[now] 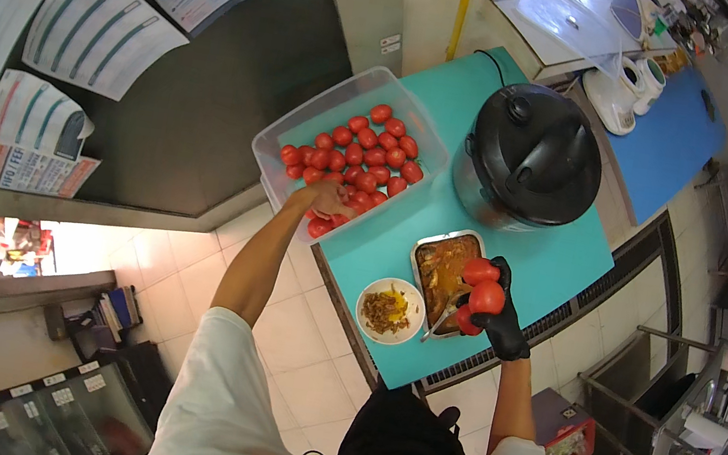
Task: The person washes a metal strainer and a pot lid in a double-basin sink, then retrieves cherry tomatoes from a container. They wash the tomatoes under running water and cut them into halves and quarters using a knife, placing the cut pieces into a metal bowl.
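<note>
A clear plastic bin [431, 139] of red plum tomatoes [375, 156] stands at the far left of the turquoise worktop [545, 256]. Bare, my left hand [331, 199] reaches into its near corner and touches tomatoes there; whether its fingers grip one is hidden. My right hand [504, 325], in a black glove, holds three tomatoes [487, 297] above the right edge of a metal tray [450, 248] of orange-brown saucy food. A metal utensil [438, 325] rests at that tray's near end. Beside it is a white bowl [363, 320] with brown bits and yellow liquid.
A large cooker [532, 158] with a black lid stands behind the tray. Farther right are a blue board [672, 133] and a white kitchen scale [616, 99]. Papers [102, 29] hang on the dark panel at left. Metal racking [628, 405] stands at right.
</note>
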Demonstrator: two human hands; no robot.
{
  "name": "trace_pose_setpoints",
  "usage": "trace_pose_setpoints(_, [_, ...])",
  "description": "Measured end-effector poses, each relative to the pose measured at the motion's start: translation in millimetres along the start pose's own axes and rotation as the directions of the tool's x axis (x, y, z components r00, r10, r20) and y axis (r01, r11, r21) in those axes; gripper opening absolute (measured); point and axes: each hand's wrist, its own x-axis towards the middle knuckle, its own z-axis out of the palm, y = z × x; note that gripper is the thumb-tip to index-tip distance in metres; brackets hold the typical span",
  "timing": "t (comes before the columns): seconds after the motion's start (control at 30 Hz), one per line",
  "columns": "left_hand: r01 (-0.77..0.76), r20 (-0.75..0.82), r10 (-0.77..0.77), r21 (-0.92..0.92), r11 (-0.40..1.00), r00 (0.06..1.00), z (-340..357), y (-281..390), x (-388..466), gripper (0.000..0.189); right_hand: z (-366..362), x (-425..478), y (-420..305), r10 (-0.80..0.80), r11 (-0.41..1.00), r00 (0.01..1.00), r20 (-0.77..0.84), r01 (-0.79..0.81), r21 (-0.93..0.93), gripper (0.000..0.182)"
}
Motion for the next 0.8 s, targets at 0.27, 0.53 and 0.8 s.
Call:
trace_pose_setpoints(0.27, [-0.039, 0.092, 0.031, 0.081, 0.996, 0.995, 4, -12, 16, 0.050, -24, -31, 22, -0.076, 0.994, 0.997, -0.024, 0.078, 0.081, 0.107])
trace_pose_setpoints(0.53, [-0.156, -0.186, 0.104, -0.294, 0.943, 0.977, -32, 19, -49, 0.061, -59, -89, 25, -0.397, 0.904, 0.913, 0.098, 0.370, 0.215, 0.061])
trace_pose_setpoints(0.8, [-0.511, -0.234, 0.455, -0.417, 0.752, 0.859, 25, 101, -202, 0.066, -95, -242, 110, -0.293, 0.886, 0.956, -0.013, 0.276, 0.373, 0.043])
